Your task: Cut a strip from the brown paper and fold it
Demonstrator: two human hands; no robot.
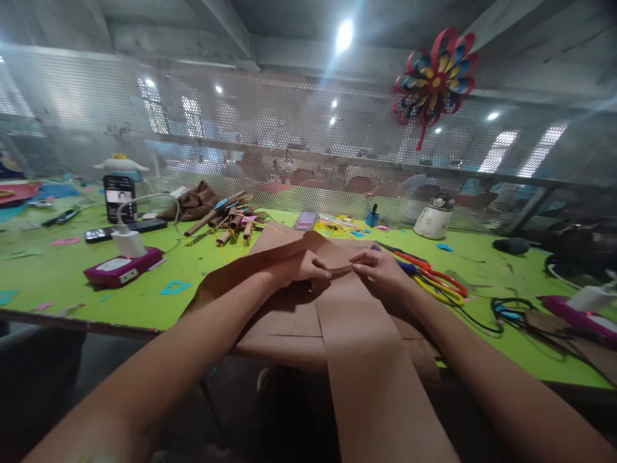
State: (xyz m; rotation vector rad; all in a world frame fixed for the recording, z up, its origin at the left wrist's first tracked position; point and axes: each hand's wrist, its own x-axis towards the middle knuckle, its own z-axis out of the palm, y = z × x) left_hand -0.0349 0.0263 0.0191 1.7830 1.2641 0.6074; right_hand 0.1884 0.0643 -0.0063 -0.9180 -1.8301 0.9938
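A large sheet of brown kraft paper (289, 321) lies on the green table (72, 276) in front of me. A long folded strip of brown paper (361, 334) runs from its middle toward me and hangs over the table's near edge. My left hand (301, 265) pinches the far end of the strip from the left. My right hand (380, 265) pinches the same end from the right. The fingertips of both hands almost meet at the fold.
Scissors with red and yellow handles (434, 280) lie just right of my right hand, black cables (511, 312) beyond. Rolled brown paper tubes (231, 218) lie at the back, a magenta device with a white charger (123, 263) on the left. A perforated metal screen (289, 128) backs the table.
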